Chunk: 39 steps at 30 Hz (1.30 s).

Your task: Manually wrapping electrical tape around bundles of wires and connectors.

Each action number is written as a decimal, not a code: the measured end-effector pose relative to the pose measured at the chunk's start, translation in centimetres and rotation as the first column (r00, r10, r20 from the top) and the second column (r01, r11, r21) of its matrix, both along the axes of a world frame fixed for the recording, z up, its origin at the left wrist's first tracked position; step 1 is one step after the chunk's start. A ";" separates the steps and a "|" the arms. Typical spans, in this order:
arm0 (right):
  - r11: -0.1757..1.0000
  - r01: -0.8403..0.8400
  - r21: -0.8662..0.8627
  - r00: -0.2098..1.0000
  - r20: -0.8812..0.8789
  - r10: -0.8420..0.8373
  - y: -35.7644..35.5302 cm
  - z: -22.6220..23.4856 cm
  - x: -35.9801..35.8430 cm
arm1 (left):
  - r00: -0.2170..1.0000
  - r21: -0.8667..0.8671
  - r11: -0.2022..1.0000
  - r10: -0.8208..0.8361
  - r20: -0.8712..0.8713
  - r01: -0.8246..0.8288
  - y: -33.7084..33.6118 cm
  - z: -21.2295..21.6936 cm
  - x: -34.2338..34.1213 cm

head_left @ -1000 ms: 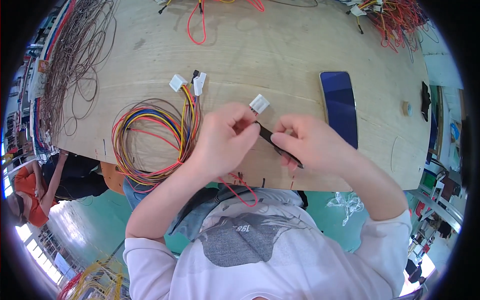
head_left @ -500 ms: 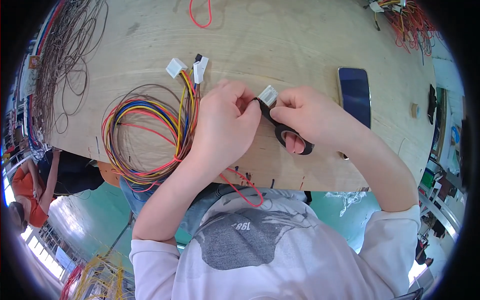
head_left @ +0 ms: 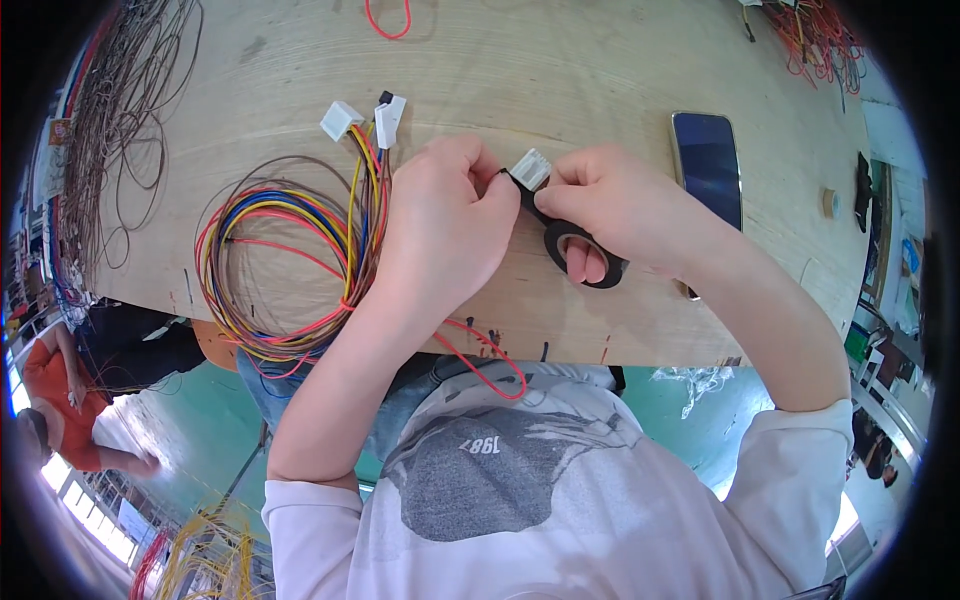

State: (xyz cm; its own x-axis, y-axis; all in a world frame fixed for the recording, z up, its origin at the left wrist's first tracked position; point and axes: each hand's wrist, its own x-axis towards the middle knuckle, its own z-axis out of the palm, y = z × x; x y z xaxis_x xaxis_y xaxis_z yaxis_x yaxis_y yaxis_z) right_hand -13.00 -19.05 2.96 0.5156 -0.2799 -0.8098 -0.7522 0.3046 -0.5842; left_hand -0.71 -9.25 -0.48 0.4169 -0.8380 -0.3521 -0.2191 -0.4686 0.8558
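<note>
My right hand (head_left: pixel 625 210) grips a roll of black tape (head_left: pixel 555 243), with fingertips poking through its ring. A strip of tape runs up from the roll to a white connector (head_left: pixel 531 168), between both hands. Beside that connector, my left hand (head_left: pixel 440 215) is closed in a pinch at its wire end; the wires there are hidden by the fingers. To the left lies a coiled wire harness (head_left: pixel 290 208) of red, yellow, blue and brown wires. Its other white connectors (head_left: pixel 342 120) rest beyond my left hand, one with a small black piece.
A phone (head_left: pixel 708 160) lies right of my right hand, with a small tape roll (head_left: pixel 830 205) farther right. Brown wires (head_left: pixel 120 120) heap at the left edge, red wires (head_left: pixel 815 40) at the far right. A red wire loop (head_left: pixel 390 32) lies far back. Another person (head_left: pixel 65 390) sits at left.
Both hands, the tape roll and the connector keep nearly the same arrangement. The whole scene sits slightly higher in the picture. At left, the other person's arm has shifted.
</note>
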 end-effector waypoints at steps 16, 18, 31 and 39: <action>1.000 0.012 0.000 0.999 0.046 -0.012 -0.1 -0.2 -0.1 | 0.979 0.078 0.995 0.079 -0.190 -0.065 -0.5 1.4 0.0; 1.000 0.021 0.011 0.998 0.056 -0.022 0.0 -0.2 -0.2 | 0.978 0.075 0.995 0.081 -0.193 -0.068 -0.4 1.4 -0.1; 0.999 0.000 -0.048 0.998 0.064 0.003 0.2 0.1 -0.2 | 0.921 0.042 0.994 0.109 -0.374 -0.100 0.0 1.3 0.3; 0.997 0.030 -0.071 0.996 0.088 -0.024 0.1 0.2 -0.2 | 0.918 0.038 0.989 0.145 -0.370 -0.141 -0.3 1.5 0.0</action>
State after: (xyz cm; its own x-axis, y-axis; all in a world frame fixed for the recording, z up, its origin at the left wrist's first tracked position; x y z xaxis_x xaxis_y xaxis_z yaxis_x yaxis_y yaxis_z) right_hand -13.16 -18.92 3.17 0.5750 -0.3506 -0.7393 -0.6895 0.2788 -0.6685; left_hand -0.71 -9.51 0.99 0.3694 -0.7748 -0.5130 0.1831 -0.4805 0.8576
